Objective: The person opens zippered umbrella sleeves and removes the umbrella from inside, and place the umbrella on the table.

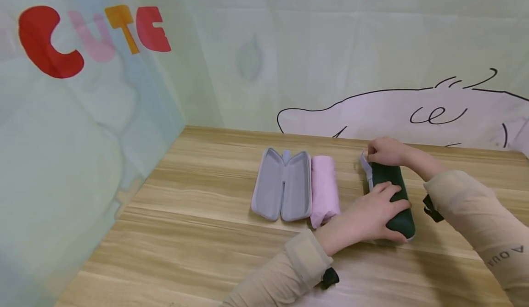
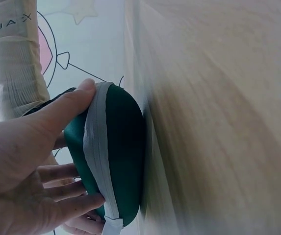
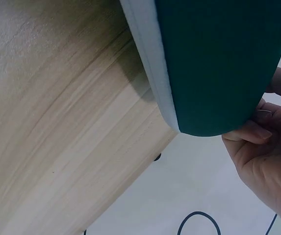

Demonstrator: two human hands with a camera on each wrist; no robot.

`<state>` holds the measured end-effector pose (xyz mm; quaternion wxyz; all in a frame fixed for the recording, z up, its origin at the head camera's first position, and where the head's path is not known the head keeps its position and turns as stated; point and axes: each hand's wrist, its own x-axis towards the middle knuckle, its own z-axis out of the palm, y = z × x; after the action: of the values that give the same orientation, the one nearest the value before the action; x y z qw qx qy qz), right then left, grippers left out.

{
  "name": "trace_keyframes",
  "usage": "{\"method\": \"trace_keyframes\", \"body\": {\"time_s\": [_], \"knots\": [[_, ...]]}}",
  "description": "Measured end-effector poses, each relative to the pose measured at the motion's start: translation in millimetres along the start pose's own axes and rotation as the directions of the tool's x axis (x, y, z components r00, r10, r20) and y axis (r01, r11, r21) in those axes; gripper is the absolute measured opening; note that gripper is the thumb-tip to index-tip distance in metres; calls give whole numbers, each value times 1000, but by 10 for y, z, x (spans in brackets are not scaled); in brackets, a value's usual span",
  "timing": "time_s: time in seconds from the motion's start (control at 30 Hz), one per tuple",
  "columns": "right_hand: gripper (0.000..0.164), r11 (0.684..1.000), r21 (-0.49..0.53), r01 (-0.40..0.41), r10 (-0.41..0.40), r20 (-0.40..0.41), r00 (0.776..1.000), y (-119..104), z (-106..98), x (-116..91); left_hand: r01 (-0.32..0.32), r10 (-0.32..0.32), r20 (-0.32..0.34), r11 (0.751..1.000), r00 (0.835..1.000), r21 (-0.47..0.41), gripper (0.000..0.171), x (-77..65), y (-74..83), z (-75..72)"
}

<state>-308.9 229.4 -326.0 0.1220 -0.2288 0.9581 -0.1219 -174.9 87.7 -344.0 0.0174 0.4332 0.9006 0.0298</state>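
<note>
A dark green zip case (image 1: pixel 386 174) with a grey zipper band lies lengthwise on the right of the table. My left hand (image 1: pixel 372 213) grips its near half, fingers spread over the top and thumb at the near end. In the left wrist view, the thumb and fingers (image 2: pixel 76 100) span the end of the case across the grey zipper band (image 2: pixel 98 142). At the far end, my right hand (image 1: pixel 386 151) has its fingers curled and pinched beside a grey strip (image 1: pixel 366 167). The right wrist view shows its fingertips at the case's end; what they pinch is hidden.
Left of the hands, an open hard case (image 1: pixel 268 190) with a grey lining lies spread in two halves. A rolled pink bundle (image 1: pixel 325 185) rests right beside it. Printed cloth walls (image 1: pixel 231 68) rise along the wooden table's (image 1: pixel 186 252) back and left edges.
</note>
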Motion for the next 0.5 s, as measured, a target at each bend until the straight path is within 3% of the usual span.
{"method": "trace_keyframes", "body": {"time_s": [0.5], "knots": [[18, 999, 40, -14, 16, -50, 999, 4, 33, -16, -1, 1, -15, 1000, 1000, -19, 69, -7, -13, 19]]}}
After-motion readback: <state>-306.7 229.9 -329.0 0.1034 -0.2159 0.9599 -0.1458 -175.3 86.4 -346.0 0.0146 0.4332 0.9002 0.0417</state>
